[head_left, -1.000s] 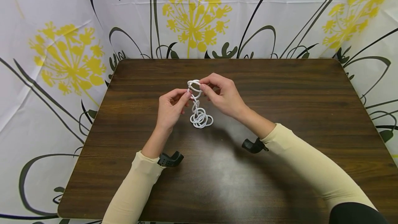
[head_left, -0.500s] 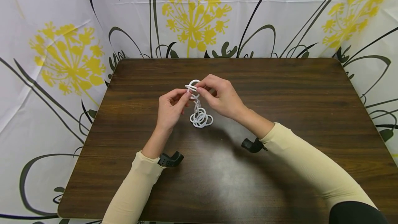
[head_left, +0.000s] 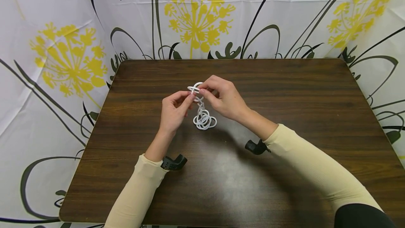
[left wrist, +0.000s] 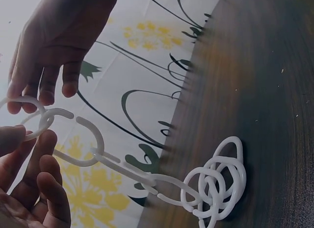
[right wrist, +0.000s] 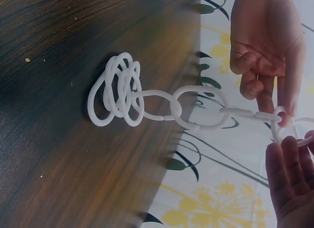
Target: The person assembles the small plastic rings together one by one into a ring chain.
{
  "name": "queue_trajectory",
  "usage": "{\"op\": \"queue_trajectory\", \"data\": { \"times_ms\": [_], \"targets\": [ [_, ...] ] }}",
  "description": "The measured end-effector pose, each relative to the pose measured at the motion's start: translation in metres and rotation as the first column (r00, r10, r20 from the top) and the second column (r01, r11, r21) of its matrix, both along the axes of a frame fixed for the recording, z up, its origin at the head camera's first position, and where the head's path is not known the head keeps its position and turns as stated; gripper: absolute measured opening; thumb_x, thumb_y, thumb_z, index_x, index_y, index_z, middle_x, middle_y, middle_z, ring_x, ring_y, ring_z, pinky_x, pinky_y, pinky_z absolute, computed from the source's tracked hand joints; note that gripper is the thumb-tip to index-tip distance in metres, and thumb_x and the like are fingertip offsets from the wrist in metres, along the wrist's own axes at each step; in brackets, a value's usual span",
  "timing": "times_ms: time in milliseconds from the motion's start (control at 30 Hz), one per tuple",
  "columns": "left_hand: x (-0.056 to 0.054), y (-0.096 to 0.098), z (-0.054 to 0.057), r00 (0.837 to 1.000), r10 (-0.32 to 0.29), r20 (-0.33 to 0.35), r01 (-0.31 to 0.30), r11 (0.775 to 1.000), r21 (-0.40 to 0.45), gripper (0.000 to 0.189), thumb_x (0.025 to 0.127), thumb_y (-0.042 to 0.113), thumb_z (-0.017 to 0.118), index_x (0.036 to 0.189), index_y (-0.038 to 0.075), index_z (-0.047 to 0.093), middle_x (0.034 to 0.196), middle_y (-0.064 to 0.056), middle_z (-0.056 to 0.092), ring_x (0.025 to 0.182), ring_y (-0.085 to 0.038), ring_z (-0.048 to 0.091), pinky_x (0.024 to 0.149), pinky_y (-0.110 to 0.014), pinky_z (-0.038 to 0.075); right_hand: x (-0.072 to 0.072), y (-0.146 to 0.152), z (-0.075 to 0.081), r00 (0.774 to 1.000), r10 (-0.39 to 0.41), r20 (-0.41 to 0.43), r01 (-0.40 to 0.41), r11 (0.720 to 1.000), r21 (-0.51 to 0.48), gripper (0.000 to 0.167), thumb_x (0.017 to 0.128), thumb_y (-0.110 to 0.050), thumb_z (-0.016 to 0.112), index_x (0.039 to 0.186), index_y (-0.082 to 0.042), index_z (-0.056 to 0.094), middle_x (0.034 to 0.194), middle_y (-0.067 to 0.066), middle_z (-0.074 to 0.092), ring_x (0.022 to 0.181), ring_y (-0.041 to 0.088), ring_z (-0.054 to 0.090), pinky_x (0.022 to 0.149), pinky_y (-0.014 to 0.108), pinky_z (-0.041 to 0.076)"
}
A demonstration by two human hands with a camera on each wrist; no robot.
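A white plastic chain [left wrist: 100,137] of open-gapped oval links hangs from my two hands. Its lower end lies heaped in a pile of links [right wrist: 122,90] on the brown table. With thumb and fingertips, my left hand [head_left: 172,113] pinches a link near the chain's upper end. My right hand [head_left: 226,97] pinches an adjoining link at the top, just right of the left fingertips. In the left wrist view, a gap shows in the link [left wrist: 91,130] hanging below the hands. Fingers partly cover the pinched links, so how they join is hard to see.
The wood-grain table [head_left: 300,97] extends to both sides and in front. Behind it hangs a white curtain [head_left: 136,10] with yellow and dark green plant prints. Black camera mounts [head_left: 174,163] sit on both wrists.
My right hand has moved slightly left and down toward the left fingertips, tilting the top link flatter. My left hand and the pile of links stay nearly still.
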State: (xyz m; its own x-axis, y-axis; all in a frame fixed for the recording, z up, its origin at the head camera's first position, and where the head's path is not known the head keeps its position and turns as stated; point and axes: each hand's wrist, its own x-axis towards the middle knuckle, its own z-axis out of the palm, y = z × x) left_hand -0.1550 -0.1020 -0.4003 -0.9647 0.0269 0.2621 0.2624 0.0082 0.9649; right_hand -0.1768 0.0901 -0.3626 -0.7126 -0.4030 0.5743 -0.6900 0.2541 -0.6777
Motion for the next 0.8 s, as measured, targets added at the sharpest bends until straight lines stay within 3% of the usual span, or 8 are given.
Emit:
{"op": "queue_trajectory", "data": {
  "times_ms": [100,333,533,800],
  "targets": [
    [0.0006,-0.0007,0.0003,1.000,-0.005,0.002,0.005,1.000,-0.007,0.021,0.093,0.007,0.067,0.105,-0.010,0.069,0.081,0.000,0.071,0.060,-0.010,0.057,0.043,-0.020,0.041,-0.0009,0.0001,-0.0004,0.999,-0.026,0.022,0.026,0.999,-0.028,0.007,0.093,-0.008,0.067,0.095,-0.005,0.073,0.090,-0.002,0.064,0.073,0.010,0.058,0.060,0.026,0.052],
    [0.0011,-0.0016,-0.0003,1.000,0.001,0.008,-0.001,1.000,-0.011,0.021,0.093,0.011,0.069,0.103,-0.007,0.071,0.088,-0.009,0.072,0.060,-0.013,0.056,0.044,-0.020,0.041,-0.0007,-0.0017,0.0024,0.992,-0.046,0.116,0.059,0.992,-0.113,0.008,0.094,-0.001,0.064,0.097,0.002,0.071,0.084,0.009,0.062,0.064,0.014,0.059,0.055,0.026,0.053],
    [0.0020,-0.0027,-0.0024,1.000,0.007,0.017,-0.006,1.000,-0.026,0.019,0.092,0.015,0.071,0.101,-0.002,0.073,0.090,-0.010,0.071,0.060,-0.014,0.054,0.044,-0.021,0.041,0.0000,-0.0036,0.0056,0.976,-0.024,0.217,0.061,0.984,-0.167,0.011,0.095,0.003,0.059,0.102,0.009,0.065,0.086,0.022,0.064,0.066,0.026,0.062,0.056,0.035,0.056],
    [0.0031,-0.0035,-0.0018,0.999,0.015,0.029,-0.012,0.995,-0.102,0.019,0.091,0.013,0.071,0.103,-0.001,0.073,0.087,-0.014,0.070,0.067,-0.011,0.056,0.044,-0.022,0.042,-0.0004,-0.0024,0.0088,0.945,0.007,0.326,0.062,0.978,-0.199,0.011,0.097,-0.004,0.059,0.104,0.002,0.065,0.084,0.013,0.064,0.069,0.026,0.063,0.061,0.035,0.057]
  ]
}}
